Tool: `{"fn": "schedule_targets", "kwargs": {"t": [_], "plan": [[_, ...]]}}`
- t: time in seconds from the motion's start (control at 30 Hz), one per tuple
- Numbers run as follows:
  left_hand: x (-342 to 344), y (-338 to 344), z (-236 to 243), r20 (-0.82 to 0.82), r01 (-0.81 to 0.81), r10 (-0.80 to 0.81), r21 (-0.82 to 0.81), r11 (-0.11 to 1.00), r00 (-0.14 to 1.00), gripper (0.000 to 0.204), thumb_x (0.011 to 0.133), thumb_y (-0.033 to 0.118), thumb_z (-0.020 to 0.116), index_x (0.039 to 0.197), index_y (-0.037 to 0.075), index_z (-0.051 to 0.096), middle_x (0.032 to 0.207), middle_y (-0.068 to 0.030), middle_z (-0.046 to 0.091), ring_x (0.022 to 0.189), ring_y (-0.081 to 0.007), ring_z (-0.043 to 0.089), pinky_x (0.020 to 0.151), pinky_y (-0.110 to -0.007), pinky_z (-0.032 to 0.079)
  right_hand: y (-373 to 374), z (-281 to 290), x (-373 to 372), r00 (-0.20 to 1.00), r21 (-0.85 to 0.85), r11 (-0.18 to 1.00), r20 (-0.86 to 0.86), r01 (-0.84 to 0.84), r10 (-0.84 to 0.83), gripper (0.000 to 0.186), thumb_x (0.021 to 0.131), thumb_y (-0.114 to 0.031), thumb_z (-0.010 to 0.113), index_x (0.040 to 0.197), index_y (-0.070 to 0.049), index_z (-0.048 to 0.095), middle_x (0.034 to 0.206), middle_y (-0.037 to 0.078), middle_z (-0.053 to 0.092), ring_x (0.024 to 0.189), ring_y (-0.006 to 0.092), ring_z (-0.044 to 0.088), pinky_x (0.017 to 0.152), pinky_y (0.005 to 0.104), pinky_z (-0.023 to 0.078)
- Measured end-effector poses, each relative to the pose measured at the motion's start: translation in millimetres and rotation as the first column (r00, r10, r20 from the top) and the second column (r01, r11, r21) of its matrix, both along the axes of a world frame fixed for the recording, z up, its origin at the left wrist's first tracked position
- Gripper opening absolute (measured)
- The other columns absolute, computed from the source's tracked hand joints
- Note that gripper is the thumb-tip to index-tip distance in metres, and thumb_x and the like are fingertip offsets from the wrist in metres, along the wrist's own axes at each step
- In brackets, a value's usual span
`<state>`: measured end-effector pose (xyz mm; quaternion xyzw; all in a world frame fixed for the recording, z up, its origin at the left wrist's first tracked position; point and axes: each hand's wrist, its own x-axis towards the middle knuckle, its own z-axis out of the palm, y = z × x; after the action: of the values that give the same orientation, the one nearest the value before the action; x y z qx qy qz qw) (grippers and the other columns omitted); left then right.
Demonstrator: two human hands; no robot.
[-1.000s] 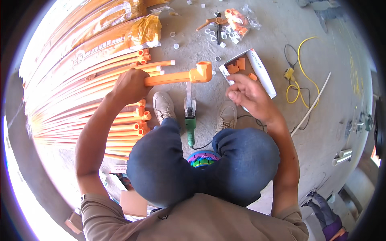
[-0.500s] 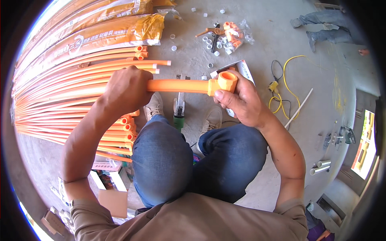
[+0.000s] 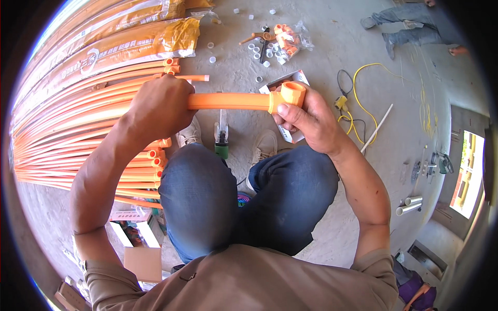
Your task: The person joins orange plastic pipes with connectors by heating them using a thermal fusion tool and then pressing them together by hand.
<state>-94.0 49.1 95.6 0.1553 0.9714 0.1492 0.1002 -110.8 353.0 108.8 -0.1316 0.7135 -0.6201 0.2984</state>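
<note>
An orange plastic pipe (image 3: 231,101) lies level across in front of me, above my knees. My left hand (image 3: 162,103) is wrapped round it in a fist, knuckles up. At the pipe's right end sits an orange elbow fitting (image 3: 293,95), its round mouth facing up. My right hand (image 3: 315,118) grips this fitting, thumb on the near side; its other fingers are partly hidden behind. Whether the pipe is fully seated inside the fitting cannot be seen. Below the pipe, between my shoes, stands a tool with a green part (image 3: 221,149).
Many orange pipes (image 3: 67,132) lie at left, beside wrapped bundles (image 3: 129,44). Loose fittings (image 3: 285,39) and white caps are scattered ahead. An open white box (image 3: 302,78) is behind my right hand. A yellow cable (image 3: 358,93) curls at right; another person's legs (image 3: 410,28) show beyond.
The floor and surrounding things have shifted left and slightly up in view. Both hands keep their grip, and the pipe with its fitting sits slightly higher in the picture.
</note>
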Motion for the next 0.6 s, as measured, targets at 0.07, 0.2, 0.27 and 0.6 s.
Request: {"fn": "schedule_targets", "kwargs": {"t": [0.07,0.2,0.27,0.6], "plan": [[2,3,0,0.021,-0.014,0.014,0.002,1.000,1.000,0.010,0.078,0.013,0.074,0.078,0.004,0.072,0.072,-0.0204,0.068,0.074,-0.0420,0.068,0.072,-0.049,0.056,2,0,0,1.000,0.002,1.000,0.009,-0.018,0.018,0.032,0.100,-0.029,0.067,0.111,0.000,0.057,0.084,0.003,0.062,0.074,0.0080,0.055,0.067,0.0256,0.048],[5,4,1,0.008,-0.016,0.017,-0.023,1.000,1.000,0.010,0.077,0.013,0.074,0.077,0.004,0.072,0.072,-0.0205,0.068,0.074,-0.0421,0.068,0.073,-0.050,0.056,3,0,-1,0.998,-0.007,0.998,-0.013,-0.055,0.055,0.032,0.100,-0.029,0.067,0.110,0.000,0.058,0.083,0.003,0.061,0.073,0.0076,0.055,0.066,0.0251,0.048],[4,6,0,0.007,-0.016,0.016,-0.016,1.000,1.000,0.010,0.077,0.014,0.075,0.077,0.004,0.072,0.072,-0.0207,0.068,0.074,-0.0422,0.068,0.073,-0.050,0.055,4,-1,1,0.999,-0.006,0.999,0.007,-0.039,0.039,0.032,0.100,-0.030,0.067,0.109,0.000,0.058,0.082,0.003,0.061,0.073,0.0074,0.055,0.066,0.0249,0.048],[7,-10,-14,-0.003,0.038,-0.039,-0.138,0.990,0.999,0.016,0.083,0.022,0.071,0.078,0.007,0.072,0.070,-0.0151,0.070,0.070,-0.0341,0.073,0.064,-0.047,0.059,-2,-2,5,0.998,-0.045,0.999,0.055,-0.022,0.024,0.029,0.104,-0.023,0.063,0.122,-0.002,0.056,0.090,0.002,0.060,0.075,0.0072,0.055,0.068,0.0246,0.048]]}}
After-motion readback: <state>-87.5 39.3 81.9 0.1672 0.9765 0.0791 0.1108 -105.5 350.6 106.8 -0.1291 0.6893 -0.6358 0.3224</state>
